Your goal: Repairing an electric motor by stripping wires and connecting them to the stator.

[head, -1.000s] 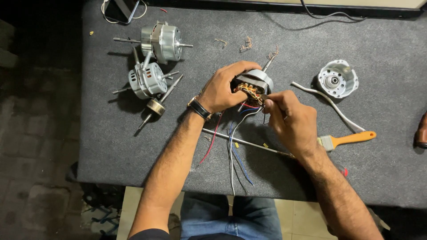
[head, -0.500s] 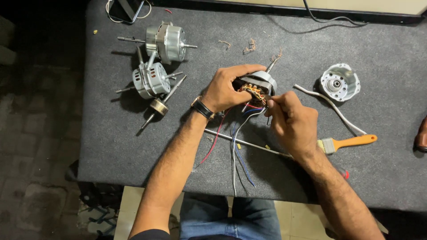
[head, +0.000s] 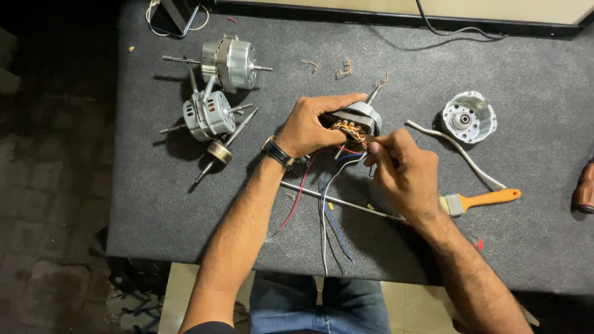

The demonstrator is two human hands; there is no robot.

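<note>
Head view: I see my left hand gripping the motor stator above the grey tabletop, while my right hand pinches a thin tool at its copper windings.

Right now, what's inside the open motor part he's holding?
Inside the motor stator, copper windings show, with red, blue and white wires trailing out. The left hand covers its far side.

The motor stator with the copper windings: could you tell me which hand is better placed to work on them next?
Probably the right hand: its fingertips pinch a thin tool at the windings, while the left hand grips the stator.
</note>
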